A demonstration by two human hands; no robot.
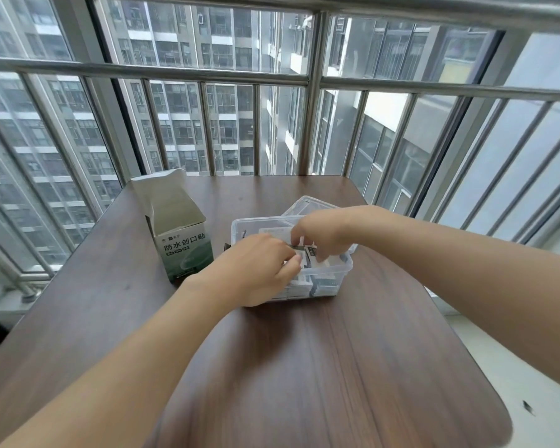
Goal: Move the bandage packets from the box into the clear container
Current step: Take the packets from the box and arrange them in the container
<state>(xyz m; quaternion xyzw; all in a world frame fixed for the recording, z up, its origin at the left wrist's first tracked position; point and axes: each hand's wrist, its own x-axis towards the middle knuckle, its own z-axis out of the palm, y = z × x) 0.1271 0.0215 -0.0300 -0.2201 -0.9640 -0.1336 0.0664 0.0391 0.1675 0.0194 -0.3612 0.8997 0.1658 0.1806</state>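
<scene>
A clear plastic container [345, 266] stands near the middle of the brown table, with several white and grey bandage packets [324, 284] stacked inside it. Both hands reach into it from above. My left hand [256, 270] pinches the packets at the container's near left side. My right hand [324, 236] curls its fingers onto the same bunch of packets from the far side. To the left stands the green and white bandage box [183, 250], upright with its top flap open. What is inside the box is hidden.
The container's clear lid [307, 205] lies just behind it. The wooden table [304, 367] ends close to a steel railing [314, 124] and windows at the back. White floor shows past the table's right edge.
</scene>
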